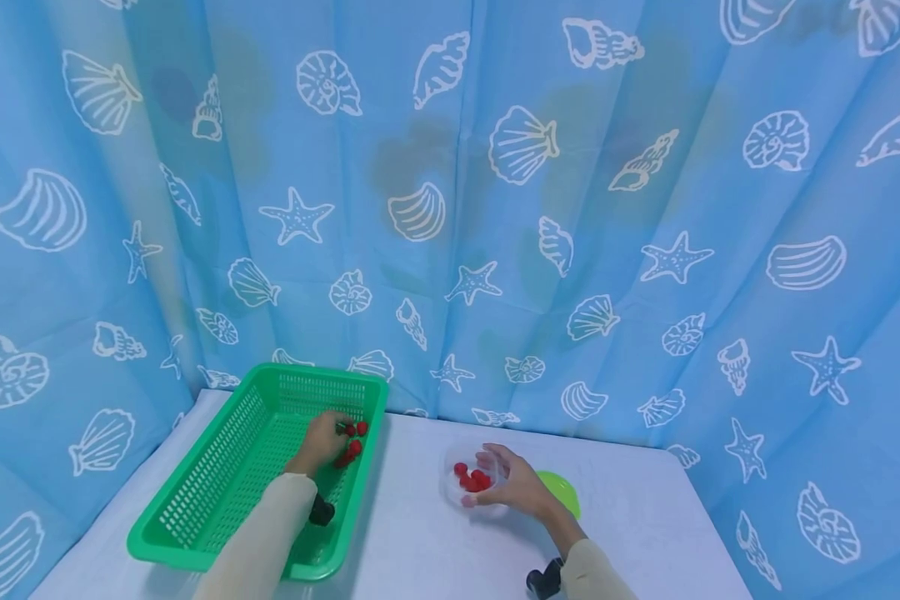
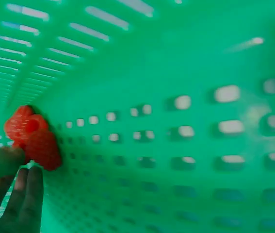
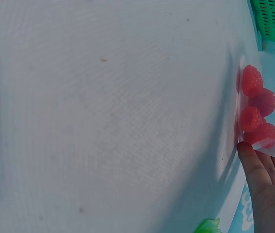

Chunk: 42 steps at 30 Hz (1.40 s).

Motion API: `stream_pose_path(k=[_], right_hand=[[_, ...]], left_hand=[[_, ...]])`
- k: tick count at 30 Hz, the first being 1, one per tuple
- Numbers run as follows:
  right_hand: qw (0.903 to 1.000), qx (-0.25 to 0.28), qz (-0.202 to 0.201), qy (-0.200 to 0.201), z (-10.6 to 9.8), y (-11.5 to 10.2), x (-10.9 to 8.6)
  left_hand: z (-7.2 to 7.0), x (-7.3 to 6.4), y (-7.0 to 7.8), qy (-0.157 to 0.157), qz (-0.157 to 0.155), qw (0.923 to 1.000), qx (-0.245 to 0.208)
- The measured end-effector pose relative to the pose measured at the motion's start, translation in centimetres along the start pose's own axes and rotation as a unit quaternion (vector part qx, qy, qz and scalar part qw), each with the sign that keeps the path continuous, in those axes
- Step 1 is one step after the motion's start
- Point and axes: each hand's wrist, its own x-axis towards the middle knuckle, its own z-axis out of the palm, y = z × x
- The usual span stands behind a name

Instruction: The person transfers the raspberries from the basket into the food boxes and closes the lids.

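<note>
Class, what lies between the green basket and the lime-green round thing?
In the head view: a strip of white table, then the clear container holding red berries, then the right hand gripping it.

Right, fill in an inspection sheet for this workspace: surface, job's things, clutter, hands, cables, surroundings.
Surface: white table, a few small specks showing in the right wrist view.
Job's things: red berries in the green basket, along the side nearest the clear tub; more berries in that tub.
Clutter: lime-green disc, perhaps a lid, partly hidden by the right hand.
Left hand: inside the basket, at the berries; grip unclear.
Right hand: holds the tub.
Cables: nothing seen.
Surroundings: blue curtain with white shell prints, some darker patches.
</note>
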Motion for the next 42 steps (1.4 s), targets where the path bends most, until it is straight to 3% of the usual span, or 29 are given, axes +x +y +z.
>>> stream_pose_path(k=[3,10,15,24,31,42], right_hand=[[1.0,0.008,-0.001,-0.003,0.0,0.0,0.1],[1.0,0.004,0.001,-0.001,0.0,-0.1,-0.1],[1.0,-0.002,0.003,0.004,0.0,-0.4,-0.2],[0.9999,-0.015,-0.008,0.004,-0.1,-0.3,-0.2],[1.0,-0.002,-0.001,0.001,-0.3,-0.4,-0.3],[1.0,0.003,-0.001,-0.002,-0.1,-0.3,-0.1]], left_hand=[[0.2,-0.1,-0.2,0.012,0.009,0.9998,0.013],[0.8,-0.2,0.0,0.025,-0.015,0.9995,0.013],[1.0,-0.1,0.0,0.048,-0.01,0.9986,0.018],[1.2,-0.2,-0.1,0.054,-0.002,0.9985,-0.008],[0.4,0.2,2.0,0.083,0.034,0.9933,-0.073],[-1.6,1.1,5.9,0.105,0.039,0.9873,-0.112]])
